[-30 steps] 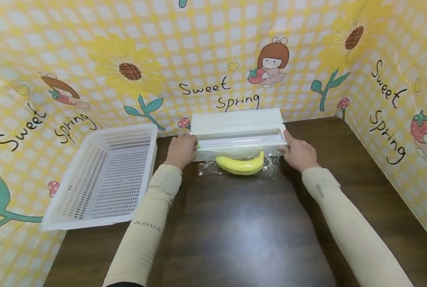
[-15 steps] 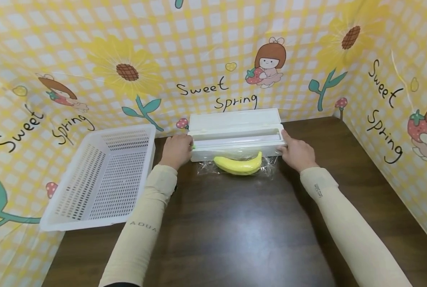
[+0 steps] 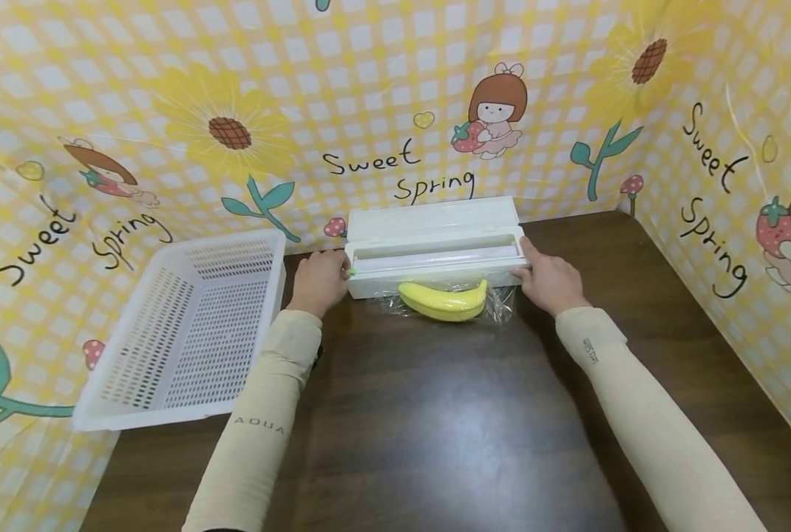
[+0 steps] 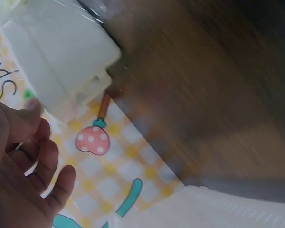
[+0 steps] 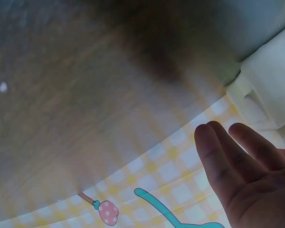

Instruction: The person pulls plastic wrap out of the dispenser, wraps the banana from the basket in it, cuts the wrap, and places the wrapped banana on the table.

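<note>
A white cling film dispenser (image 3: 429, 281) lies along the back of the table with its lid (image 3: 433, 219) raised and a roll (image 3: 435, 257) inside. At its left end, my left hand (image 3: 318, 281) pinches a small green slider (image 3: 351, 273), also seen beside the thumb in the left wrist view. My right hand (image 3: 553, 283) grips the right end, thumb at the front and index finger along the end. In the right wrist view, its other fingers (image 5: 242, 164) stretch out beside the box. A yellow banana (image 3: 443, 302) with clear film (image 3: 500, 304) around it lies against the dispenser's front.
A white slotted plastic basket (image 3: 262, 325) stands on the left. Yellow checked cloth (image 3: 382, 89) with printed flowers and figures hangs behind and at both sides. The dark wooden table (image 3: 449, 428) stretches towards me.
My left hand has moved left with the green slider to the dispenser's left end. Film beside the banana has drawn in and crumpled. My right hand stays on the right end.
</note>
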A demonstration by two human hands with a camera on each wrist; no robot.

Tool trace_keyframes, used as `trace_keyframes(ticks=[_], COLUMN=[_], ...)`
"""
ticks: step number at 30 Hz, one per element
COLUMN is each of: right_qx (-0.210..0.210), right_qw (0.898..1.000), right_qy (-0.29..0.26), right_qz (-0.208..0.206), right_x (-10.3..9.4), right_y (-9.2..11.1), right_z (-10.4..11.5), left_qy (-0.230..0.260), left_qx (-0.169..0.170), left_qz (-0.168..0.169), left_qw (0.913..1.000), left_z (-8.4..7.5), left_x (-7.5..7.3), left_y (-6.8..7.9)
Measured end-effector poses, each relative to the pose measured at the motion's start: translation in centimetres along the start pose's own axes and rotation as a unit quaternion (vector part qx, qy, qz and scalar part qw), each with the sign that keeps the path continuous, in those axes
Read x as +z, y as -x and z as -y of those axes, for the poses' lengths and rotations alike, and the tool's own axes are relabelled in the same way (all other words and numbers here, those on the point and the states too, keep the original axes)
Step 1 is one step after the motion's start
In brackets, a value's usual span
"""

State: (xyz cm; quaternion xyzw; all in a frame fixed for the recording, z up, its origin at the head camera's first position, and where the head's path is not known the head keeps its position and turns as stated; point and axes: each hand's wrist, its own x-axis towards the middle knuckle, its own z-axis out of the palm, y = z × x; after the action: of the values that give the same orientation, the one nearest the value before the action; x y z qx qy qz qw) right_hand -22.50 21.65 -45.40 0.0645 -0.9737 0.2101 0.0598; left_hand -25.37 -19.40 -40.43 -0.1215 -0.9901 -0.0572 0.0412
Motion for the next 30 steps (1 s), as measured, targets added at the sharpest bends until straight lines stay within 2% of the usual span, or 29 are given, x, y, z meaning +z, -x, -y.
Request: trace_keyframes(ticks=[8,11,15,18,21,23,26,30], right_qx=[-0.006,-0.010,-0.018,-0.023,-0.036,-0.053,-0.084,-0.125], right_qw=[0.999,0.999,0.999,0.999,0.999,0.998,0.993,0.978], right_qy=[-0.008,-0.013,-0.012,-0.005,0.009,0.022,0.045,0.066], right_qz=[0.034,0.038,0.041,0.033,0.012,-0.015,-0.075,-0.153], right_x=[-0.2,-0.2,-0.4,-0.6,-0.7,-0.6,0.0,0.6], right_y=[0.0,0.0,0.0,0.1,0.2,0.4,0.7,1.1], right_z=[0.1,0.1,0.0,0.0,0.2,0.4,0.6,0.9], left_qy=[0.021,0.027,0.034,0.040,0.029,0.004,-0.032,-0.049], left_qx=[-0.008,0.002,0.052,0.099,0.132,0.147,0.160,0.168], left_qz=[0.005,-0.015,-0.047,-0.038,-0.014,-0.010,-0.026,-0.055], left_qw=[0.9997,0.9995,0.9970,0.9936,0.9908,0.9891,0.9863,0.9829], left_z=[-0.3,-0.6,-1.8,-3.1,-4.0,-4.4,-4.5,-4.4], left_x=[0.6,0.7,0.4,0.4,0.6,0.9,1.6,2.1], left_y=[0.6,0.7,0.6,0.3,0.2,0.2,0.0,-0.2])
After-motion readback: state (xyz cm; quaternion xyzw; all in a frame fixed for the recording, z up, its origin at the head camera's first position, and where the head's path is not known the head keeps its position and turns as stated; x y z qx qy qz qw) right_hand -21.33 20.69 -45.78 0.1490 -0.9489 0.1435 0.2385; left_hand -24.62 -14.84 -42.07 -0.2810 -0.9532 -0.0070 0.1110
